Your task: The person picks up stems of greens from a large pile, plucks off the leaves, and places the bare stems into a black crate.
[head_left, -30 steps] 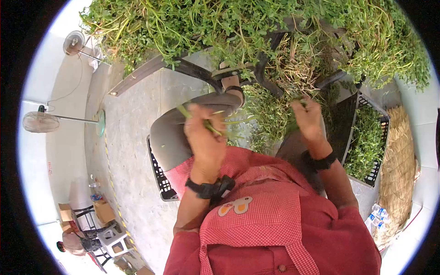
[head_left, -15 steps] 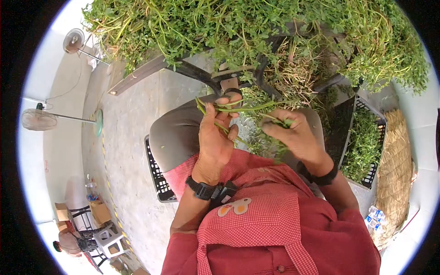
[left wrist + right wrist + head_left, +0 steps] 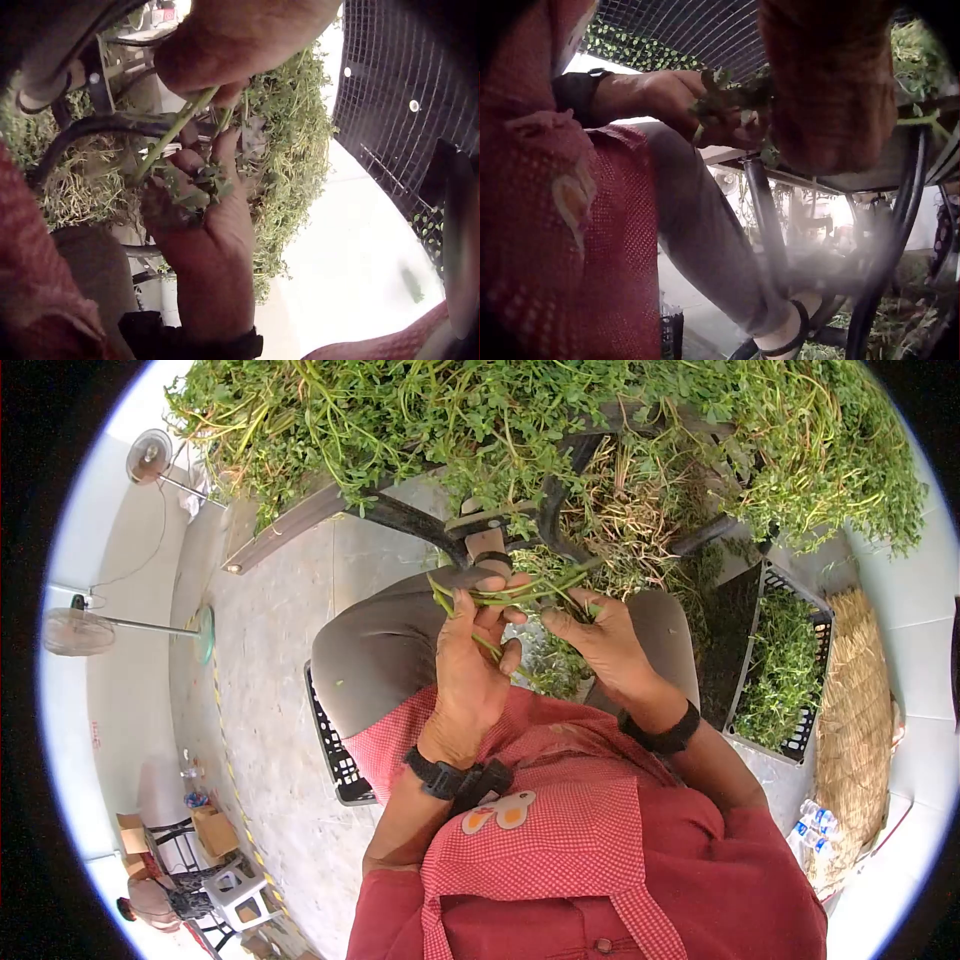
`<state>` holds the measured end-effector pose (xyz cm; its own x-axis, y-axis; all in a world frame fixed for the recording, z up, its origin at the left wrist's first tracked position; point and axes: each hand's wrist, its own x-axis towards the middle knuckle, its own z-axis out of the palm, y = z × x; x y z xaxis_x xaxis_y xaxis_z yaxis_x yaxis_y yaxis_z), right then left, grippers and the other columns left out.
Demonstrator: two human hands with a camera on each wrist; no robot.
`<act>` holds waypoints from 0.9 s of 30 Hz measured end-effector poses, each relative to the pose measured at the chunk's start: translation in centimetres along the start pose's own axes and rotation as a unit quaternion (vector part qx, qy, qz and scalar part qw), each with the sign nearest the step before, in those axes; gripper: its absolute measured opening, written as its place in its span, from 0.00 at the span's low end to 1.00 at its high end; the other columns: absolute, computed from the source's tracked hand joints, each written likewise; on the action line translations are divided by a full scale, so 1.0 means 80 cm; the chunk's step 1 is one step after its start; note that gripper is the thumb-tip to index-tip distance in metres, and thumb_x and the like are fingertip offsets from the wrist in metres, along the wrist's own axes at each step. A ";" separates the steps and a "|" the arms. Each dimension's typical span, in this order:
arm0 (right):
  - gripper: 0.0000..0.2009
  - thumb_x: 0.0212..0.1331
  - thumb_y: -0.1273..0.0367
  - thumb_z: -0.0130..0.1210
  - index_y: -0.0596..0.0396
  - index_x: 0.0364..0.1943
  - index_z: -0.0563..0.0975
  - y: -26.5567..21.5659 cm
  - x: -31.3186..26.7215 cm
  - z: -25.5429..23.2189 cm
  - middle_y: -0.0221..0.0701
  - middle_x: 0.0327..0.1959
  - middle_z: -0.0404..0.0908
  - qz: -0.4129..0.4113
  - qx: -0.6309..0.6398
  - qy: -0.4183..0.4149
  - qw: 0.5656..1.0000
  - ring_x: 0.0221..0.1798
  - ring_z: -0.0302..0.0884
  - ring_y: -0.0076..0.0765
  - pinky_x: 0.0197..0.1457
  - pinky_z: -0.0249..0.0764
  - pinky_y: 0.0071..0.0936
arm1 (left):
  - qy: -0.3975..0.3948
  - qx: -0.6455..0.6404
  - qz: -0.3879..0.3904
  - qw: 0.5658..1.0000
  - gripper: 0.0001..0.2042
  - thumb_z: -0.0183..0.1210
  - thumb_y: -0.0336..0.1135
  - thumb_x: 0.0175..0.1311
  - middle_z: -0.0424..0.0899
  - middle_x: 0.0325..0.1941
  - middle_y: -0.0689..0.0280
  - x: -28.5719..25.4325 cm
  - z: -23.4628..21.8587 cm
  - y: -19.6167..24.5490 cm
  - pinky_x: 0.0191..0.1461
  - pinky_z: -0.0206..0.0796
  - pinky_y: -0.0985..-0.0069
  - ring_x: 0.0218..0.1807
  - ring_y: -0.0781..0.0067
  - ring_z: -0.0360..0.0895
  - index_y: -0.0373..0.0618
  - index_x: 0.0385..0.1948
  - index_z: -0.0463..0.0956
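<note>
My left hand (image 3: 470,680) holds several long green stems (image 3: 520,596) between thumb and fingers, over my lap. The stems stretch to the right toward my right hand (image 3: 612,650), which pinches at their end, its fingertips close to the left hand's. In the left wrist view, a leafy sprig (image 3: 196,187) shows at the right hand's fingers, while a thicker stem runs down from the left thumb. A big heap of leafy greens (image 3: 480,420) lies on the table in front. Below it, loose pale stems (image 3: 635,520) are piled between the black table legs.
A black crate (image 3: 828,650) of greens stands at my right, beside a straw bundle (image 3: 855,700) and bottled water (image 3: 818,826). Another black crate (image 3: 338,760) is under me. Fans (image 3: 75,630) stand at the left, and a person (image 3: 150,902) is farther back.
My right hand has come from beside the pale stem pile back to the left hand, where its fingers meet the stems. The left hand has steadied and moved slightly right, still holding stems.
</note>
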<state>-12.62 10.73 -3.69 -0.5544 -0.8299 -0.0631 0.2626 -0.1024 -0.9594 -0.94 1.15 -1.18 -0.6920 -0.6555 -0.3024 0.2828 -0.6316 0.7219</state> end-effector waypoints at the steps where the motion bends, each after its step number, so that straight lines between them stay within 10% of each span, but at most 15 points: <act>1: 0.14 0.56 0.63 0.59 0.63 0.34 0.76 0.006 0.001 -0.004 0.22 0.26 0.75 0.000 0.000 0.000 1.000 0.28 0.64 0.13 0.28 0.61 0.16 | 0.000 0.000 0.000 1.000 0.15 0.38 0.48 0.70 0.77 0.49 0.65 0.000 -0.001 0.000 0.22 0.54 0.87 0.36 0.82 0.68 0.50 0.41 0.69; 6: 0.15 0.57 0.57 0.57 0.57 0.30 0.76 0.007 -0.005 -0.026 0.21 0.21 0.71 0.176 0.116 -0.023 0.977 0.25 0.63 0.15 0.26 0.59 0.16 | -0.003 -0.003 0.009 1.000 0.15 0.38 0.48 0.70 0.78 0.48 0.66 0.002 -0.005 -0.002 0.21 0.54 0.88 0.37 0.81 0.70 0.50 0.42 0.70; 17: 0.12 0.60 0.61 0.53 0.56 0.31 0.77 0.017 -0.004 -0.039 0.21 0.19 0.70 0.079 0.085 -0.050 0.992 0.21 0.62 0.15 0.25 0.59 0.16 | 0.069 -0.067 0.024 0.995 0.15 0.36 0.45 0.71 0.80 0.40 0.62 0.009 -0.024 0.010 0.18 0.52 0.87 0.31 0.80 0.71 0.51 0.33 0.70; 20: 0.12 0.61 0.62 0.53 0.57 0.34 0.77 0.013 -0.008 -0.039 0.21 0.18 0.70 0.119 0.116 -0.038 0.985 0.18 0.62 0.15 0.21 0.58 0.16 | 0.014 -0.176 -0.034 0.984 0.14 0.37 0.47 0.71 0.70 0.23 0.68 0.008 -0.028 0.011 0.17 0.51 0.84 0.21 0.78 0.61 0.53 0.29 0.67; 27: 0.11 0.61 0.62 0.53 0.56 0.33 0.76 0.021 -0.015 -0.035 0.20 0.17 0.70 0.149 0.211 -0.121 0.958 0.17 0.62 0.14 0.18 0.57 0.14 | -0.053 -0.208 -0.037 0.976 0.15 0.38 0.48 0.70 0.65 0.18 0.69 0.007 -0.029 0.008 0.16 0.49 0.83 0.15 0.78 0.54 0.53 0.25 0.65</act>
<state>-13.75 13.08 -6.01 -0.2184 -0.9548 -0.2017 0.7057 -0.0117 -0.7085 0.41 -0.61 -2.35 -0.7796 -0.5689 -0.2619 0.4596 -0.8038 0.3777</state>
